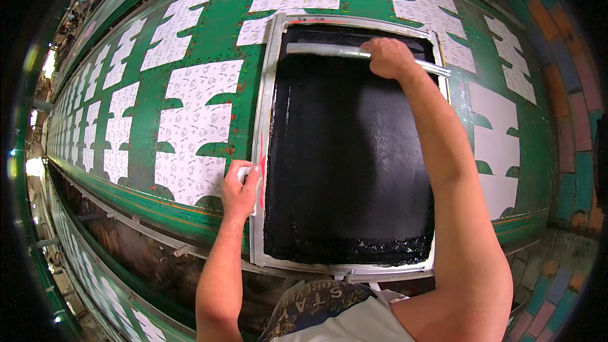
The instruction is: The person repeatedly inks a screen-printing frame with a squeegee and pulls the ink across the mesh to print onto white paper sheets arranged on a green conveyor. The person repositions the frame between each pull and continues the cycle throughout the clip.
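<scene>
Right hand [389,57] fisted on squeegee [329,50] at far end of black-inked screen frame [269,120], left hand [239,189] clamping the frame's left rail: pull evenly, constant pressure, frame pinned on green table [152,95].

White cloth pieces [196,126] with small drawings lay in rows on a long green table [145,98]. Colourful bricks [570,120] covered the floor beside it.

The right arm stretches far forward, its right hand [391,58] curled in a fist; the left hand [239,190] rests closer in, fingers bent
</scene>
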The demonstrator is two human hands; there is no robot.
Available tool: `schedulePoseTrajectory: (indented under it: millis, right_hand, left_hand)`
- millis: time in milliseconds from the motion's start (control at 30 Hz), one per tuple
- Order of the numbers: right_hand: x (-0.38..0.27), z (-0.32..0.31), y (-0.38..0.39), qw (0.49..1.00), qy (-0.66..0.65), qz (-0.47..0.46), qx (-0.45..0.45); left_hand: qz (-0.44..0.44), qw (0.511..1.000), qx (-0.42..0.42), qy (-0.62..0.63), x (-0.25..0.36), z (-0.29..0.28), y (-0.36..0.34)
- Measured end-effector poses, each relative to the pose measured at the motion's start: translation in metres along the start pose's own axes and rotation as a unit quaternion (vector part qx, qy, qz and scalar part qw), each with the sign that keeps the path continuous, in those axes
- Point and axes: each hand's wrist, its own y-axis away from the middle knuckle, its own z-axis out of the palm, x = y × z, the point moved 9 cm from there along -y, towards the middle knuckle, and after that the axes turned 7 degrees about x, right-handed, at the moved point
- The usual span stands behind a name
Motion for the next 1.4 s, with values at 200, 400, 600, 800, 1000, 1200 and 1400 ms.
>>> schedulePoseTrajectory:
  millis: [200, 400, 600, 800, 1000, 1200, 1400]
  right_hand:
    - [-0.044, -0.005, 0.086, 0.999, -0.001, -0.043, 0.017]
    - [-0.106, -0.01, 0.201, 0.999, 0.001, -0.038, 0.005]
    - [-0.172, -0.013, 0.319, 0.999, 0.005, -0.022, -0.043]
    - [-0.23, -0.018, 0.418, 0.999, 0.0, -0.004, -0.05]
    - [-0.255, -0.022, 0.458, 0.998, 0.018, -0.018, -0.063]
    - [-0.26, -0.012, 0.475, 0.994, 0.01, -0.064, -0.088]
    - [-0.25, -0.023, 0.49, 0.99, -0.089, -0.092, -0.053]
  left_hand:
    - [0.02, 1.0, 0.011, -0.007, -0.003, -0.001, -0.003]
    - [-0.034, 0.997, -0.005, -0.068, -0.019, 0.001, -0.002]
    - [-0.004, 0.999, -0.003, -0.049, -0.026, 0.004, -0.007]
    - [0.013, 0.999, -0.004, -0.037, -0.025, 0.004, -0.007]
    - [0.027, 0.999, 0.007, -0.029, -0.023, 0.001, -0.006]
    - [0.034, 0.999, 0.005, -0.03, -0.029, 0.006, -0.011]
    - [0.038, 0.998, 0.034, -0.034, -0.03, 0.007, -0.012]
